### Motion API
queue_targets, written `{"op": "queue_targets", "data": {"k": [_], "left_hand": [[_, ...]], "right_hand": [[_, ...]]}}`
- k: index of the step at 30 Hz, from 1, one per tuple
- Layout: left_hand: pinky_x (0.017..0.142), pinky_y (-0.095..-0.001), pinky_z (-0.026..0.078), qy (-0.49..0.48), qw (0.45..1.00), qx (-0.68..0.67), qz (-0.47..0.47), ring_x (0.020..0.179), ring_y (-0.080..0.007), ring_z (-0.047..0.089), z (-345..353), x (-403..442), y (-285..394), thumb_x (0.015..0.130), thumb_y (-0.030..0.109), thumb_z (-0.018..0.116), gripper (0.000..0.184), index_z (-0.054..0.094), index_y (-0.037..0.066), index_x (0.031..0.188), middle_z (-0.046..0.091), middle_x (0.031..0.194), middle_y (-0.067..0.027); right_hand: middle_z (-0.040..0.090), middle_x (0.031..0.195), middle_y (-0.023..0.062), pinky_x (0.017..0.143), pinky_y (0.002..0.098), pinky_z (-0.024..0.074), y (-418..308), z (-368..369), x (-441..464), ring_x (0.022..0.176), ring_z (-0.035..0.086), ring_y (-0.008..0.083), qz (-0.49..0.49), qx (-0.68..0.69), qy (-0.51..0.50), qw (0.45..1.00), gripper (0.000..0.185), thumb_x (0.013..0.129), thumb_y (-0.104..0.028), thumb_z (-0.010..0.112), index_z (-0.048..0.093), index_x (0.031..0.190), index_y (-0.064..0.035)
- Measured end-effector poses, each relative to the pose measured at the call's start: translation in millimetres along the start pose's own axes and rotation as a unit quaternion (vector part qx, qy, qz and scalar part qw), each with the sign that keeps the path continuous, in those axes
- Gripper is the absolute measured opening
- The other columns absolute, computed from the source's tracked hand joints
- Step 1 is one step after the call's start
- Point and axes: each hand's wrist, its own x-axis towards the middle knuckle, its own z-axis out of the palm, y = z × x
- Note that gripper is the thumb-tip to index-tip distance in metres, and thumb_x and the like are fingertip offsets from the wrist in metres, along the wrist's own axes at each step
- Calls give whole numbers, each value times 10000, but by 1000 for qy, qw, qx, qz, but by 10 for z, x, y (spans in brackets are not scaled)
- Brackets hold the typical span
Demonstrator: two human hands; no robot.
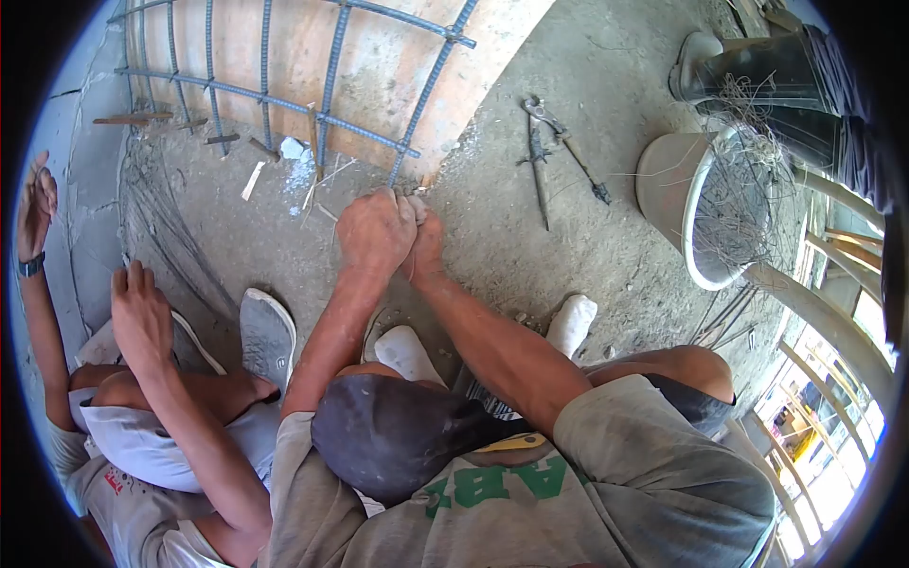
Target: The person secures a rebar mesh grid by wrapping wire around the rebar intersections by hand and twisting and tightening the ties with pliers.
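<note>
The left hand [371,227] and right hand [428,244] are sitting pressed together in the middle of the scene, knuckles up, right at the near end of a rebar [398,168]. The fingers are mostly hiding beneath, so one cannot tell how tightly either hand is closing, or whether it is holding the bar's tip or something smaller.

The rebar is forming the right-hand edge of a steel grid [265,97], which is lying over a plywood board [388,85] on the far side. The steel is likely to be stiff and the whole grid heavy; its ribs should be giving a good, unslippery grip. The best hold is probably on the bare stretches between crossings, away from the bar ends, which may be sharp.

On the right, a bucket [670,180] is standing, apparently upright, holding a tangle of thin wire [748,199], with loose strands spilling over its rim. That wire is looking light and springy. Pincers [537,156] are lying spread on the floor [587,246] between bucket and board.
</note>
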Motion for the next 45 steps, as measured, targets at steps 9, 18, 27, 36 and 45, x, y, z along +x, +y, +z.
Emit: {"op": "queue_targets", "data": {"k": [9,18,27,36,45], "left_hand": [[550,-277,472,-146,851,-430,-264,608,-136,610,226,-144,-573,909,424,561,397,666,44,866,636,717,-22],[767,-276,522,-181,724,-601,-286,810,-135,626,365,-187,-514,913,344,598,348,632,26,1051,656,946,-54],[778,-292,517,-200,687,-645,-268,818,-121,613,569,-206,-695,912,306,606,327,607,37,1097,648,944,-40],[878,-350,495,-277,661,-663,-218,927,-206,625,385,-187,-499,947,371,518,380,582,18,1069,637,1032,-109],[852,-352,512,-302,615,-702,-196,893,-207,644,237,-298,-409,961,303,496,288,593,31,955,651,1034,-154]], "right_hand": [[595,1096,184,885,407,473,-802,-1550,736,1051,571,304,-175,-487,-5,856,383,834,-247,643,568,1134,-21],[447,1242,230,973,460,389,-903,-1901,913,1183,436,386,-23,-645,-5,764,747,764,-315,701,355,1355,-18],[633,967,141,830,325,443,-1007,-1785,172,909,578,237,177,-210,-120,954,380,761,-243,574,622,1049,1],[606,824,95,717,304,460,-1079,-1341,-76,787,586,194,331,-21,-272,903,294,753,-218,589,594,965,-14],[641,960,186,823,414,488,-663,-1461,-119,924,623,314,-77,-544,-265,792,460,765,-156,590,559,1211,-51]]}}
